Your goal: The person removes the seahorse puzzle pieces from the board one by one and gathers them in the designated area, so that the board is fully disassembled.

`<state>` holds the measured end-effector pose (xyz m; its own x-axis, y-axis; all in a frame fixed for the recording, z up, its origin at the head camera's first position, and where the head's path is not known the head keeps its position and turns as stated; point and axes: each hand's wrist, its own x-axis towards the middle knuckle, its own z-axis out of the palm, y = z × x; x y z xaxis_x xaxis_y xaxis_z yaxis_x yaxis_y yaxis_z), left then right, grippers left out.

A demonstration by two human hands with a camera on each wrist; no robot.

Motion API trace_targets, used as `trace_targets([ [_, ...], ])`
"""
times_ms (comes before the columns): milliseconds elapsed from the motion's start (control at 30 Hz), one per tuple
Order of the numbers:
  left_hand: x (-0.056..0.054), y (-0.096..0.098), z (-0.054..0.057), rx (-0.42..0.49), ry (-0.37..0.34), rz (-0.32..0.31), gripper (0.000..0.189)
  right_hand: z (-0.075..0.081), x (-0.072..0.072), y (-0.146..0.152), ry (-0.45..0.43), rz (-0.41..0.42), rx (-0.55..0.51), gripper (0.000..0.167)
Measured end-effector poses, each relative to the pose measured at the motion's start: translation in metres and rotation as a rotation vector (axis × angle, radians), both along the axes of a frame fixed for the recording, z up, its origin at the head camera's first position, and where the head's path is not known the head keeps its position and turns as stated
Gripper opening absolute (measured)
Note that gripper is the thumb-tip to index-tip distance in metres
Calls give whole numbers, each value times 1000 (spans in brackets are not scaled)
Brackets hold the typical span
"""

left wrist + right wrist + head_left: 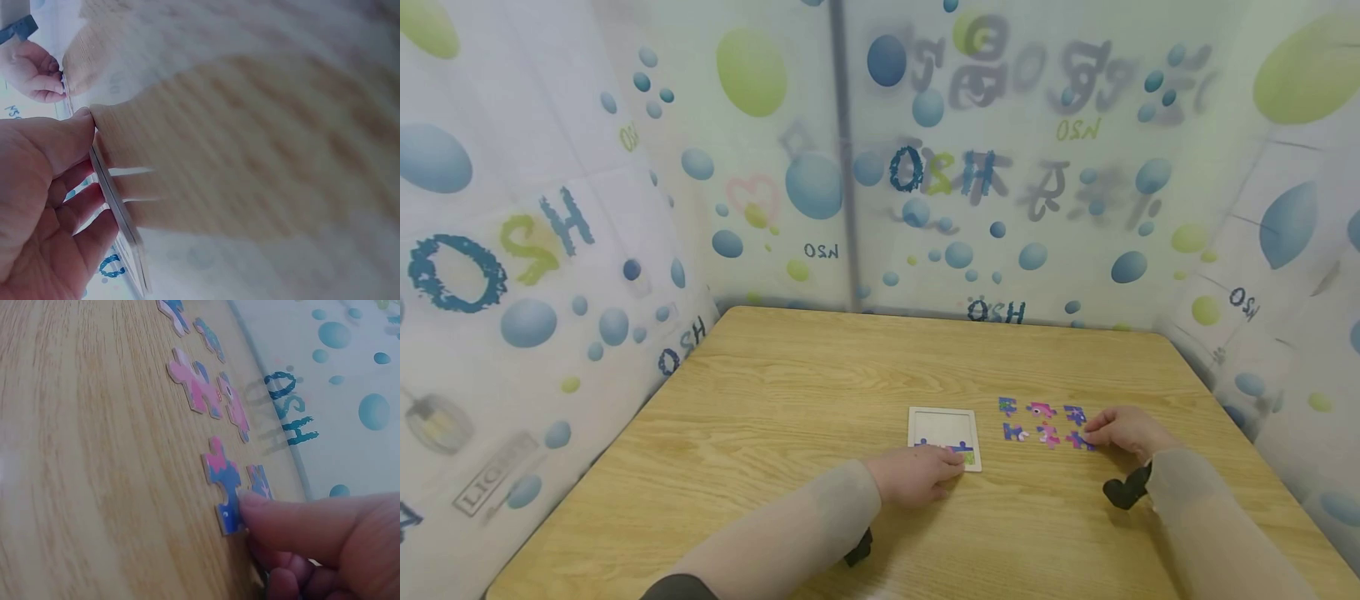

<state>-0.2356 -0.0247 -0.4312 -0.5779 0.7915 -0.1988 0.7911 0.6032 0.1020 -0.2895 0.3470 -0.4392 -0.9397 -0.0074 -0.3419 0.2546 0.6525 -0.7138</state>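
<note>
A small square puzzle tray (943,423) lies on the table, with joined puzzle pieces (968,457) along its near side. My left hand (917,475) holds the tray at its near edge. In the left wrist view, the thumb and fingers of that hand (56,187) meet the tray's thin edge (119,215). To the right, my right hand (1127,432) pinches a blue and pink puzzle piece (226,478) at the end of the near row. The thumb covers one side of this piece, and the other fingers are partly hidden behind it.
Several loose pink, blue and purple pieces, among them a pink one (1041,410), lie in two rows right of the tray. The wood-grain table (805,375) is bordered by patterned curtains (1000,208) at the back and both sides.
</note>
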Motion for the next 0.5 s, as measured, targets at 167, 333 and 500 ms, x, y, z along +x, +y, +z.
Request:
trace_targets([
  [167, 2, 1, 2, 2, -5, 5, 48, 3, 3, 0, 5, -12, -10, 26],
  [333, 3, 1, 4, 2, 3, 3, 47, 5, 4, -2, 24, 23, -5, 29],
  [500, 3, 0, 3, 9, 17, 0, 46, 11, 5, -17, 79, 77, 8, 34],
])
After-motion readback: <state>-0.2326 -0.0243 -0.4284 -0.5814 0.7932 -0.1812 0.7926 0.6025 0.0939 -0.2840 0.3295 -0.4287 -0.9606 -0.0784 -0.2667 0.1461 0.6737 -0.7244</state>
